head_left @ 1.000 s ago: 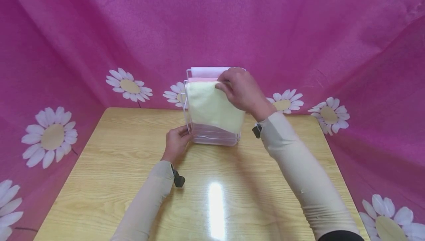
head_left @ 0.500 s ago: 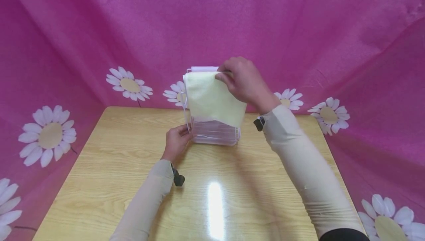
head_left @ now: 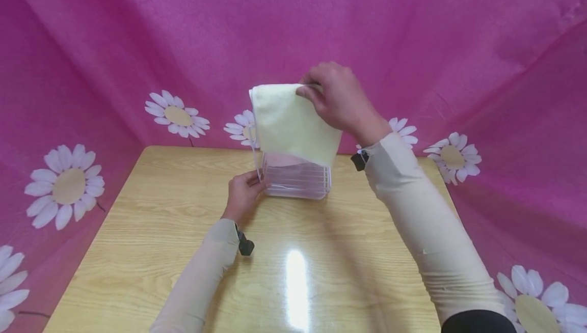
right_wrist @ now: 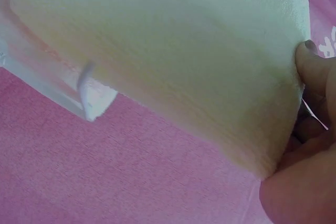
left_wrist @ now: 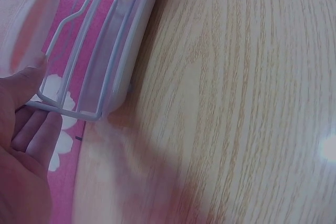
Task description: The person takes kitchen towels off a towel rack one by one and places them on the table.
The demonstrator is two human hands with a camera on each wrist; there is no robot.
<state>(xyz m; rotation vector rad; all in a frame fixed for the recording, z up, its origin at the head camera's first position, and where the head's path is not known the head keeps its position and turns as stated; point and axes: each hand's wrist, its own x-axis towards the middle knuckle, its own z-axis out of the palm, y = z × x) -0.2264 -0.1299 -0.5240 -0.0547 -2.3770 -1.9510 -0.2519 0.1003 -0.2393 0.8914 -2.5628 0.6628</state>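
A pale yellow cloth [head_left: 293,124] hangs folded from my right hand [head_left: 339,101], which pinches its top edge between thumb and fingers. Under it stands a small white wire rack [head_left: 298,190] with a tray-like base; the cloth hides most of its upper part. My left hand [head_left: 243,193] grips the rack low on its left side. In the left wrist view, thumb and fingers hold the bent wires at that corner. A pinkish cloth [left_wrist: 21,19] shows at the upper left there. The right wrist view has the yellow cloth filling the upper part, my thumb [right_wrist: 312,69] on its edge.
The rack stands on a wood-grain table [head_left: 183,251], toward its back edge. Behind and at both sides hangs a magenta curtain [head_left: 206,43] with large white flowers. A bright light reflection [head_left: 297,287] lies on the table front.
My right hand has risen, lifting the yellow cloth upward, and more of the rack's lower wires and base shows beneath it. The left hand keeps its place on the rack.
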